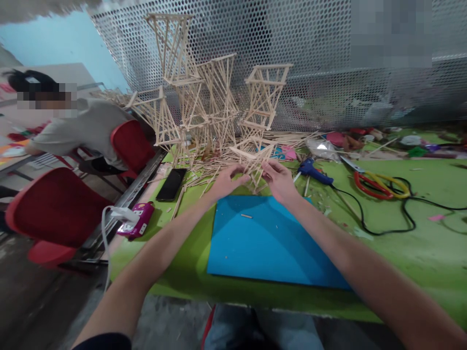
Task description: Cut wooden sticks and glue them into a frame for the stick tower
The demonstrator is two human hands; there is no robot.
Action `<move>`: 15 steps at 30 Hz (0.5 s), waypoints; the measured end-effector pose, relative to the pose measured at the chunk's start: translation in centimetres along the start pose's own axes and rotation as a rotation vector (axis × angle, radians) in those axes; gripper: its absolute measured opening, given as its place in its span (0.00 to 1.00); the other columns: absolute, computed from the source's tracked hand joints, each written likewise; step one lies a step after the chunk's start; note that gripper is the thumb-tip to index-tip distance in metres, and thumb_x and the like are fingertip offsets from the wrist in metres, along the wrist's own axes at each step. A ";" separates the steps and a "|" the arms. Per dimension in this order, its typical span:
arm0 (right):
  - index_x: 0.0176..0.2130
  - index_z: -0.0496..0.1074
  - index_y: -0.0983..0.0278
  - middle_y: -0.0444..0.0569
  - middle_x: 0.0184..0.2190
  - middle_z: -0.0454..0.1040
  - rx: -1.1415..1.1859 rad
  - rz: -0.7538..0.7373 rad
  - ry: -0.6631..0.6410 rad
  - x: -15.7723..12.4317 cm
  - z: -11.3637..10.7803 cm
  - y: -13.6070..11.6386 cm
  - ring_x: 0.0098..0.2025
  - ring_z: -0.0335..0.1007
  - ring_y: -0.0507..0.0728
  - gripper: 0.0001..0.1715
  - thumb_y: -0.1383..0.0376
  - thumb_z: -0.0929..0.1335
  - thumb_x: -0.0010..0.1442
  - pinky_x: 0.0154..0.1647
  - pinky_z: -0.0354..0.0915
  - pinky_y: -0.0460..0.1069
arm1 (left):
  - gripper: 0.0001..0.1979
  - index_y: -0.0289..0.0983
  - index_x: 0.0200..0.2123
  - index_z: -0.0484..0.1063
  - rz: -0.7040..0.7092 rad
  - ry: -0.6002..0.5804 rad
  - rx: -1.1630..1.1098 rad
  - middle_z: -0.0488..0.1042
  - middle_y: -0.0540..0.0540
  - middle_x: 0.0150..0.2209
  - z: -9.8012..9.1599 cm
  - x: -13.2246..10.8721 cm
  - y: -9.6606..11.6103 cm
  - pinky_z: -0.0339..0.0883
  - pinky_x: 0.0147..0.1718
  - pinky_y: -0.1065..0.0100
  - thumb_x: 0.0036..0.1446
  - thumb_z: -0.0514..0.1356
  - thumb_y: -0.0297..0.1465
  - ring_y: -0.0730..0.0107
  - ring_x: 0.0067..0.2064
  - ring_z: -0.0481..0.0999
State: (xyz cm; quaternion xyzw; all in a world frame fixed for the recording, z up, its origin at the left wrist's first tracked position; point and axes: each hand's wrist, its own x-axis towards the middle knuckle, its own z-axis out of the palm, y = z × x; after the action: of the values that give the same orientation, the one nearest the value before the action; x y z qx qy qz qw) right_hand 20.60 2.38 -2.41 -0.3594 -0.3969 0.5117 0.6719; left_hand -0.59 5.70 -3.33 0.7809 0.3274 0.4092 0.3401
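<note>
A small stick frame sits between two bare hands, just beyond a blue board. Its wide end faces twelve o'clock, narrowing toward six. The right hand pinches its three-o'clock side; the left hand curves beside it at nine, its grip impossible to tell. Neither hand is clearly nearer. A blue glue gun lies at three o'clock.
</note>
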 end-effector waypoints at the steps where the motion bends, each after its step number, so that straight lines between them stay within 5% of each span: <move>1: 0.32 0.78 0.58 0.39 0.28 0.71 -0.005 -0.018 0.014 0.1 0.0 -0.2 0.31 0.63 0.50 0.28 0.47 0.86 0.39 0.36 0.68 0.48 | 0.23 0.38 0.54 0.79 0.022 0.022 0.030 0.82 0.40 0.54 0.0 0.0 0.3 0.72 0.58 0.58 0.65 0.69 0.48 0.58 0.55 0.81; 6: 0.32 0.78 0.58 0.40 0.27 0.70 -0.094 -0.102 0.054 0.3 -0.4 -1.5 0.30 0.64 0.52 0.24 0.48 0.84 0.44 0.36 0.69 0.49 | 0.18 0.38 0.52 0.79 0.072 0.162 0.071 0.83 0.40 0.53 -0.5 -0.4 1.7 0.73 0.56 0.60 0.70 0.64 0.46 0.61 0.53 0.82; 15: 0.37 0.82 0.61 0.50 0.35 0.81 -0.689 -0.390 0.002 0.0 -1.8 -6.2 0.32 0.76 0.59 0.15 0.52 0.76 0.61 0.36 0.74 0.56 | 0.15 0.39 0.41 0.77 0.161 0.387 0.195 0.81 0.45 0.38 -1.2 -0.9 2.9 0.70 0.42 0.64 0.71 0.61 0.45 0.66 0.39 0.76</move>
State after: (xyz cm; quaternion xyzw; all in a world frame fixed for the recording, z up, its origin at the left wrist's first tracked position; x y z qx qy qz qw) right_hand 24.75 0.87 2.30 -0.4824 -0.6054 0.2111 0.5969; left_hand -1.30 3.71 -0.84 0.7406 0.3612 0.5436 0.1602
